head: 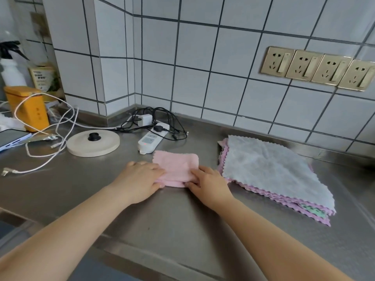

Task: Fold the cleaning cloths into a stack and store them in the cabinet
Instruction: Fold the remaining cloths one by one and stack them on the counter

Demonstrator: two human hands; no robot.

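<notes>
Left hand: left hand (142,177) lies palm-down on the near left edge of the pink cloth (176,167); fingers nearly flat and together, pressing the fabric to the counter rather than closing round it; thumb tucked under the near fold
Right hand: right hand (207,182) rests on the near right corner of the same cloth; fingers curled, pinching the doubled near edge between thumb and fingertips
Forearms: both bare, reaching in from the bottom corners and converging on the cloth
Pink cloth: folded into a small rectangle, flat on the steel counter (162,224), between the two hands; far half uncovered
Unfolded pile: stack of cloths (272,171) just to the right of the right hand, apart from the pink one; a grey cloth on top, pink and one green scalloped edges showing beneath; all spread open, roughly aligned
Power strip: white power strip (152,138) just beyond the pink cloth, a red light on it; black cables (172,122) and a white charger (144,119) plugged in behind
Round lid: pale round lid (93,143) with a black knob, left of the strip
White cable: white cable (46,126) looped across the far left of the counter
Far left: yellow box (28,108); a spray bottle (11,65) behind it
Wall: four brass sockets (318,68) on white tiles above the pile
Cabinet: not in view
</notes>
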